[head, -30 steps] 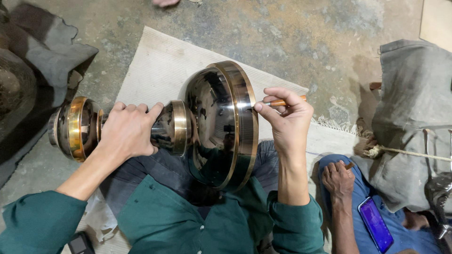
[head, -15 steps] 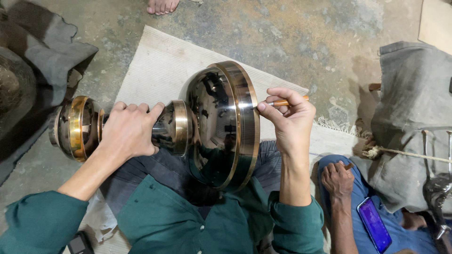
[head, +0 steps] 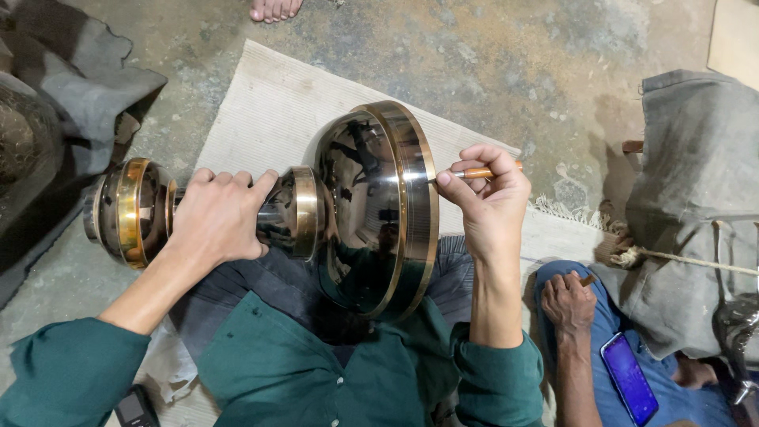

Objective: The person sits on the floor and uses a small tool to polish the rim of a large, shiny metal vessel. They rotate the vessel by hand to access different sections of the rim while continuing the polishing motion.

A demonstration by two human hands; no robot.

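Note:
A large polished dark metal vessel with brass bands lies sideways across my lap. Its wide bowl faces right and its narrow stem ends in a brass-ringed foot at the left. My left hand grips the stem between the foot and the bowl. My right hand holds a small wooden-handled tool, with its tip against the bowl's brass rim band.
A pale woven mat lies on the concrete floor under the vessel. Another person's hand rests on a blue-clad knee at lower right, with a phone beside it. Grey cloth lies to the right, a bare foot at the top.
The view has shifted slightly; both hands keep their grip and the tool stays on the rim band.

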